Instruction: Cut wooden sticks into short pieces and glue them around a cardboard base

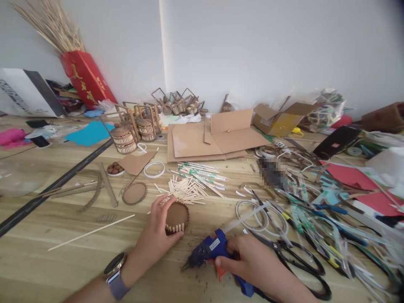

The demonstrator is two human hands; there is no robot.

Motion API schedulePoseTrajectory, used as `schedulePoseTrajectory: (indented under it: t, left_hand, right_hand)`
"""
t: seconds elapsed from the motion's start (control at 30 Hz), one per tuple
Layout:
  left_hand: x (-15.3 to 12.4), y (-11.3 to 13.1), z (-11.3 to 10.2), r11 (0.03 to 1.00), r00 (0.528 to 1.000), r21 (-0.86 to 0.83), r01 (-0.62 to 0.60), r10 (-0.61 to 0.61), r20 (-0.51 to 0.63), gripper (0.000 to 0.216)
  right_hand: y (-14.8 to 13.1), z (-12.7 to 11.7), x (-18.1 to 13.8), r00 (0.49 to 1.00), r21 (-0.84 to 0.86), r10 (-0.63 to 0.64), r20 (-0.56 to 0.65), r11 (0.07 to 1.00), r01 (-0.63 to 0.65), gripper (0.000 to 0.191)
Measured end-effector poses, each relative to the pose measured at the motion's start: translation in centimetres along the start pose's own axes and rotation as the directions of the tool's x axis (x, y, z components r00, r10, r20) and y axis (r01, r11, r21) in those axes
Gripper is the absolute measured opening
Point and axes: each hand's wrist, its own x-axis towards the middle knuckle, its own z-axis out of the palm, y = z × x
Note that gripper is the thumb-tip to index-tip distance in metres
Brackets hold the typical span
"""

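Note:
My left hand (157,235) grips a small round cardboard basket (177,217) edged with short wooden sticks, holding it on the wooden table (63,261). My right hand (252,263) is closed round a blue hot glue gun (214,252). Its nozzle points left and down, close to the table just below the basket. A pile of short wooden sticks (186,189) lies right behind the basket. On my left wrist sits a watch (115,273).
Flat cardboard sheets (214,139) and finished stick baskets (126,139) stand further back. Black scissors (303,261), white rings (252,212) and a tangle of tools and paper scraps fill the right side. A long thin stick (91,232) lies at left.

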Motion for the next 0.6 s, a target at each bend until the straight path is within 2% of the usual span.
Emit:
schedulePoseTrajectory:
  t: [0.33, 0.6]
  left_hand:
    - [0.1, 0.0, 0.1, 1.0, 1.0, -0.009, 0.009, -0.009, -0.02, 0.076]
    - [-0.1, 0.0, 0.1, 0.999, 0.999, -0.024, 0.023, -0.023, -0.025, 0.075]
  right_hand:
    - [0.4, 0.3, 0.2, 0.996, -0.021, -0.085, -0.013, 0.996, 0.085, 0.04]
    - [1.2, 0.6, 0.9, 0.984, -0.054, -0.181, -0.008, 0.982, 0.18, 0.05]
